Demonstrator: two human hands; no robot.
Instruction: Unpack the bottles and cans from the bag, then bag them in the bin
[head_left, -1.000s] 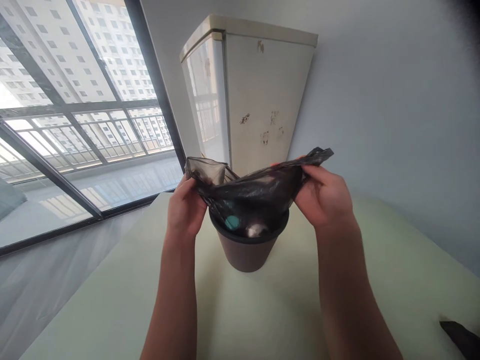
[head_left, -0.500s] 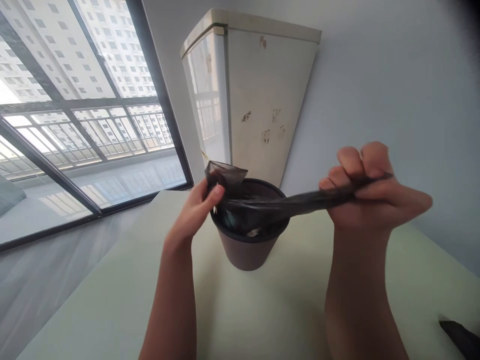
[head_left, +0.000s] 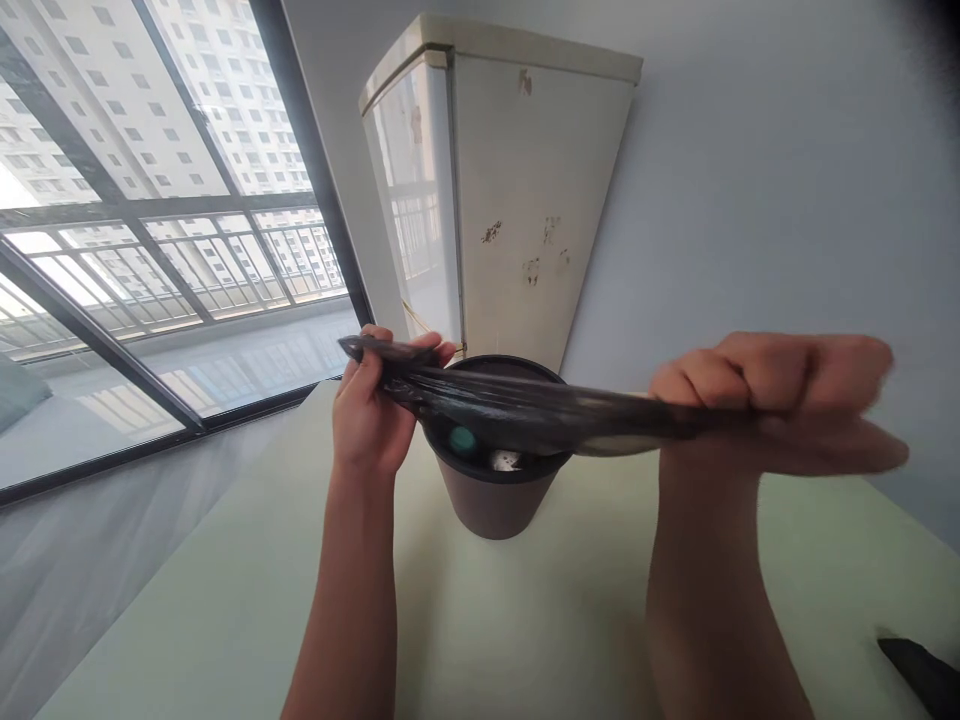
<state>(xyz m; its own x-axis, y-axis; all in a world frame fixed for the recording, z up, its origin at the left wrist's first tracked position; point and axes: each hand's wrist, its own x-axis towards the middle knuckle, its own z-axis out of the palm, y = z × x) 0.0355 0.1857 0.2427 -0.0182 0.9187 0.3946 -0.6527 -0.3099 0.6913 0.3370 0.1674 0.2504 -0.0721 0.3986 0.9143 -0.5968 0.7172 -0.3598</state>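
Observation:
A black plastic garbage bag (head_left: 517, 405) is stretched taut across the mouth of a dark brown trash can (head_left: 491, 505). My left hand (head_left: 375, 405) grips one gathered end beside the can's left rim, thumb pressed against the plastic. The other end runs into my right hand (head_left: 776, 400), whose fingers are closed round it well to the right of the can; this hand is a little blurred. Below the bag, a teal round thing (head_left: 463, 440) and a crumpled white piece (head_left: 505, 460) show inside the can. The lower part of the bag is hidden within it.
The can stands on a pale green tabletop (head_left: 517, 620). Behind it is an old cream refrigerator (head_left: 532, 180) with rusty spots. A black object (head_left: 919, 675) lies at the lower right. Glass sliding doors (head_left: 187, 250) with a balcony beyond are on the left.
My hands have moved farther apart, left hand leftward and right hand rightward and slightly down. The bag is pulled longer and tighter, and the teal and white things show more clearly.

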